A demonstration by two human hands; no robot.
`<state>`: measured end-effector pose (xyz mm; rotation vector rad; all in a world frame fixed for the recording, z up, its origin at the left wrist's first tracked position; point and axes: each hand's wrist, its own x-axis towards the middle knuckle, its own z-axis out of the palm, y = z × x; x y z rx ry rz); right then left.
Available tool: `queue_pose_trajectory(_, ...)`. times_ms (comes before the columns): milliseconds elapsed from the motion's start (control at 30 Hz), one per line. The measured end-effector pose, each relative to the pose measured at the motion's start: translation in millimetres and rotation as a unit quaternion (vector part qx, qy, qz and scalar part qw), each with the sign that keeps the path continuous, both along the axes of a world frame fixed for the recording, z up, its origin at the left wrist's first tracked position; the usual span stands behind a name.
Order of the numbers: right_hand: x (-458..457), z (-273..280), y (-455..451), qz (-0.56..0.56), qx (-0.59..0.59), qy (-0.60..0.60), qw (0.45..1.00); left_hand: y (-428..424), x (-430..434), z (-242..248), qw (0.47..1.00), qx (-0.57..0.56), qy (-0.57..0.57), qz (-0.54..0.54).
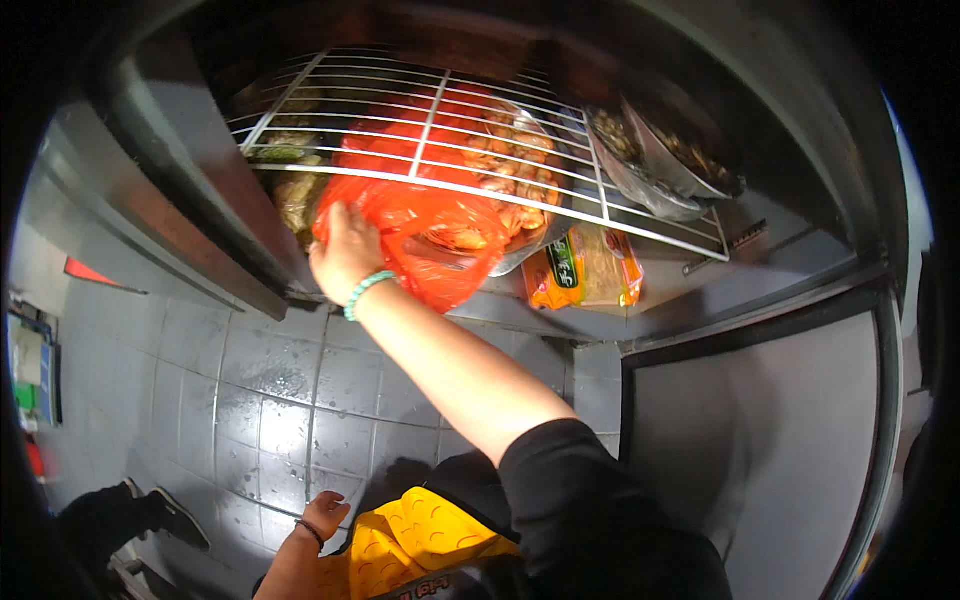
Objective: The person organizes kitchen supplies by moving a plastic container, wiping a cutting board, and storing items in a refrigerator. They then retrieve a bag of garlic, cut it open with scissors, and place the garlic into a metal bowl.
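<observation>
My right hand, with a green bead bracelet at the wrist, reaches into a refrigerator compartment. Its fingers touch the left side of a red plastic bag; whether they grip the plastic cannot be made out. Beside and partly beneath the bag sits a metal bowl of reddish-orange food, perhaps cooked shrimp. A bagged yellowish-green item lies just left of this hand. My left hand, wearing a dark bracelet, hangs low over the floor, fingers loosely apart and holding nothing.
A white wire shelf spans above the bag and bowl. Metal containers of food stand on its right. An orange-and-clear food packet lies below. The refrigerator door is at right; another person's shoe is on the tiled floor.
</observation>
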<state>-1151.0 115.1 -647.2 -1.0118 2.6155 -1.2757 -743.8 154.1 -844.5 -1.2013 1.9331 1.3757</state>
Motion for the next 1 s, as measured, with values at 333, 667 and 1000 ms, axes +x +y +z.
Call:
queue_pose_trajectory(333, 15, -2, 4, 0.026, 0.154, -0.028, 0.987, -1, 3, -4, 0.999, -0.018, 0.023, -0.037)
queue_pose_trajectory(667, 21, 23, 31, 0.059, 0.204, -0.021, 0.977, -3, 1, 0, 1.000, -0.008, 0.000, -0.016)
queue_pose_trajectory(1000, -113, 5, 222, -0.152, 0.343, 0.039, 0.926, -1, -7, 20, 0.999, -0.031, -0.034, -0.025)
